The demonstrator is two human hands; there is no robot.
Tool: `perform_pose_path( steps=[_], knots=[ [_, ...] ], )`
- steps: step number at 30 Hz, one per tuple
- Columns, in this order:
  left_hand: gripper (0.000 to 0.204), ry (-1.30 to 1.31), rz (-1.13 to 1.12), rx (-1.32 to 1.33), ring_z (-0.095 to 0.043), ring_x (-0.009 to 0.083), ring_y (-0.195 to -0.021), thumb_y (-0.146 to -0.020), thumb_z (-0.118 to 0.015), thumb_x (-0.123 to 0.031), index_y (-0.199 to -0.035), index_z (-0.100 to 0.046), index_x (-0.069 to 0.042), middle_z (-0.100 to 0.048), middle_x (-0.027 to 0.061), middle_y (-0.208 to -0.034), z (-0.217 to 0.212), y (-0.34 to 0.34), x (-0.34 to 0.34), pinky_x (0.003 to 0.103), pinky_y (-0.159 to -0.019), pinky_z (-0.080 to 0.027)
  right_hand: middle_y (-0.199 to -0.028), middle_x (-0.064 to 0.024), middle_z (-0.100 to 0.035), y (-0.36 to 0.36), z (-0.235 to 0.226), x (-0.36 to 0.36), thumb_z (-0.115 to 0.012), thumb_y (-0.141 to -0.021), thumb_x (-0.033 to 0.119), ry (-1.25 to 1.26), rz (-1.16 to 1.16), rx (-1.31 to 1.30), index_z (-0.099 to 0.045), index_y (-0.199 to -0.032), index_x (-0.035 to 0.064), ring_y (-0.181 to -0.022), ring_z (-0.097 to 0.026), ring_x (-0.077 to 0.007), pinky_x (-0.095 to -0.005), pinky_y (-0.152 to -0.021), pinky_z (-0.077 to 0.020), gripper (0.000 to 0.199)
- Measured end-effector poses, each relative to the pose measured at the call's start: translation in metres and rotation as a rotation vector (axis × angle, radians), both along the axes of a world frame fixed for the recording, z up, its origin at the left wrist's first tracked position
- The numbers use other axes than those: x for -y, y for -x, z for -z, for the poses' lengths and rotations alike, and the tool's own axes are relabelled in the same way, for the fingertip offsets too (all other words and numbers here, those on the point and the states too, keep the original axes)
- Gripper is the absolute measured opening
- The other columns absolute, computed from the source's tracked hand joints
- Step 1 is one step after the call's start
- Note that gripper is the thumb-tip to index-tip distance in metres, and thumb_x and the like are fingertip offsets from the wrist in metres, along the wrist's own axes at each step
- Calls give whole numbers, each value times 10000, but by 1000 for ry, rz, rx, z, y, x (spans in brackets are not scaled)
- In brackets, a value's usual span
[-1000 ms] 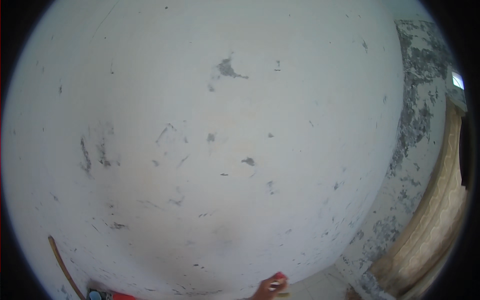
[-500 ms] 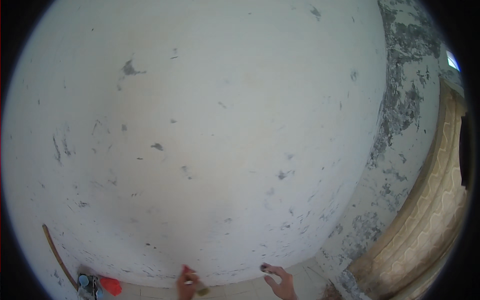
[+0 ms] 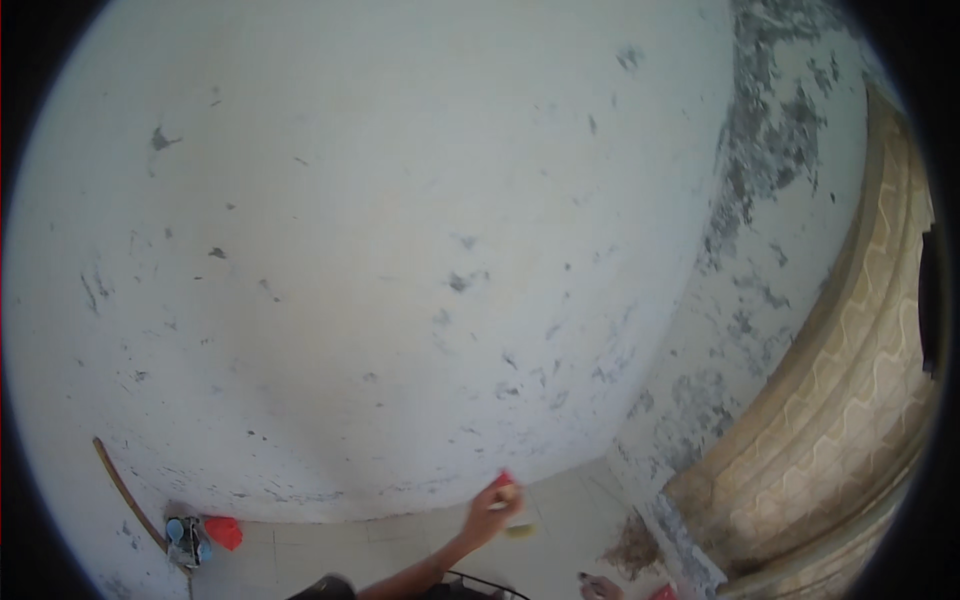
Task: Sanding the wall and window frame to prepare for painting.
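Showing red above, the blurred tool (image 3: 504, 481) seems brush-like.

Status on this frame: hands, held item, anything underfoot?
Left hand: grip closed on red-ended object. Right hand: at lower edge, grip unclear. Brown debris on floor near the corner.

Left forearm (image 3: 425, 573): showing bare, slanting from lower edge between six and seven o'clock, pointing toward two o'clock. Left wrist (image 3: 463, 544): running roughly in line with forearm. Left hand (image 3: 488, 515): sitting at six o'clock, gripping. Right hand (image 3: 602, 589): lying lower, near five o'clock, partly leaving view; finger pose reading unclear.
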State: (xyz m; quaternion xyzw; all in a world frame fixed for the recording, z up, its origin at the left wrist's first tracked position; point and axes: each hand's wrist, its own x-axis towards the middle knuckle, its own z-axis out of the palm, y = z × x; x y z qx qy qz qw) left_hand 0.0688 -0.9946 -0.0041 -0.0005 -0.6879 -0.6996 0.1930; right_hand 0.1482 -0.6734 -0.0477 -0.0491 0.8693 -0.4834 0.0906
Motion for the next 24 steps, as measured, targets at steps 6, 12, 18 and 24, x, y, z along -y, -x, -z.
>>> perform_pose_path(
  steps=[6, 12, 18, 24],
  knots=[
    [271, -116, 596, 90, -598, 91, -954, -923, -679, -97, -1165, -573, -37, -599, 6, -1011, -81, 42, -113, 271, -819, -515, -800, -62, -652, -69, 75, -120, -668, -913, 154, 110, 559, 19, -671, -915, -25, -726, -586, -128, -276, -716, -485, 179],
    [249, 56, 424, 141, -645, 120, -904, -908, -693, -87, -1127, -590, -29, -628, 19, -983, 2, 60, -97, 283, -820, -535, -977, -69, -674, -2, 52, -68, -623, -899, 85, 387, 573, -58, -640, -1071, -35, -939, -631, -137, -293, -856, -497, 210],
    [247, 401, -110, -22, -651, 114, -810, -859, -678, 42, -1089, -616, -21, -652, 19, -877, -45, 43, 39, 278, -763, -547, -1183, -126, -690, 95, -24, -2, -636, -896, 62, 560, 164, -216, -638, -1108, -14, -1066, -652, -191, -335, -927, -503, 225],
    [235, 251, -438, -32, -612, 123, -860, -914, -649, -27, -1134, -567, -15, -615, 37, -912, -102, 34, 90, 282, -790, -509, -1139, -127, -706, 159, -25, 35, -668, -896, 133, 540, -92, -262, -648, -1151, 11, -984, -679, -185, -338, -867, -526, 284]
  ],
)
